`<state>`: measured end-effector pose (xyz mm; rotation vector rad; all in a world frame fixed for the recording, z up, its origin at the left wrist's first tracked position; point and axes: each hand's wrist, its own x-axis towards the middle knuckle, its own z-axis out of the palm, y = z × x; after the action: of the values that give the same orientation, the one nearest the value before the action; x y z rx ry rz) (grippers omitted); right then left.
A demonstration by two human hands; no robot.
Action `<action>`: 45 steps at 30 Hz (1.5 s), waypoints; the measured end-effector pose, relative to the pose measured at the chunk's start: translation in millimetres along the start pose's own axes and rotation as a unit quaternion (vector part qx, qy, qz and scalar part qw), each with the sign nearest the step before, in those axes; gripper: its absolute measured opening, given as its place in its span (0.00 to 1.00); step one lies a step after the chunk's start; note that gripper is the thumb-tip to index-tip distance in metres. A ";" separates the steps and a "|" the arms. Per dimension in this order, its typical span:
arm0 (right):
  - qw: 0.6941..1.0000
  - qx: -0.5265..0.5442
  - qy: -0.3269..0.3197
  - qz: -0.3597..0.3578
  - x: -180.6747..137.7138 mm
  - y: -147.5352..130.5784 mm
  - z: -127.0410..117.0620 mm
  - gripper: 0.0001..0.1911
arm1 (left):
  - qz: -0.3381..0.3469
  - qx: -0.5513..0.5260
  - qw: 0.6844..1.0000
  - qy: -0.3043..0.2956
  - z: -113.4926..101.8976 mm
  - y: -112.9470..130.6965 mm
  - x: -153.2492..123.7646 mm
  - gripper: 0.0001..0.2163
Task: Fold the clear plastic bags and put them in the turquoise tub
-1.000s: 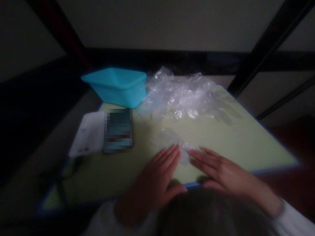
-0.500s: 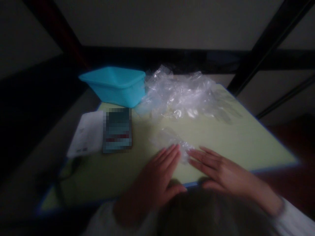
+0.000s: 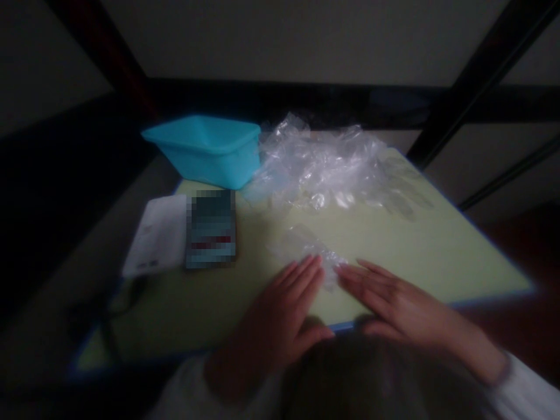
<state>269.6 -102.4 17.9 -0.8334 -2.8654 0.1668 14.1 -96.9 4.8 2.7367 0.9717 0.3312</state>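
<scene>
My left hand (image 3: pixel 280 315) and my right hand (image 3: pixel 389 303) lie flat on a pale green table (image 3: pixel 437 251), fingers stretched forward and slightly apart. Between the fingertips of both hands lies a small clear plastic piece (image 3: pixel 306 245), and both hands touch its near end. Neither hand grips it. A loose heap of clear plastic bags (image 3: pixel 324 166) lies further back in the middle of the table.
A turquoise plastic tub (image 3: pixel 210 149) stands at the back left. A dark booklet (image 3: pixel 210 228) lies on a white paper sheet (image 3: pixel 157 236) at the left. A dark cable (image 3: pixel 109 321) hangs by the table's front left. Dark frame bars cross behind.
</scene>
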 end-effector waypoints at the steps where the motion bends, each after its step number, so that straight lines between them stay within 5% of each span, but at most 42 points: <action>1: 1.000 0.001 0.002 -0.001 -0.1 0.2 0.2 0.33 | 0.002 0.000 1.000 0.002 0.7 -0.3 -0.2 0.34; 45: 1.000 -0.013 0.016 -0.014 -1.4 -0.3 -1.2 0.21 | 0.016 0.004 1.000 -0.005 -1.2 -0.9 0.5 0.30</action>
<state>270.9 -103.3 18.9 -0.7937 -2.8538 0.1133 13.7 -95.8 5.7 2.7615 0.9296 0.3200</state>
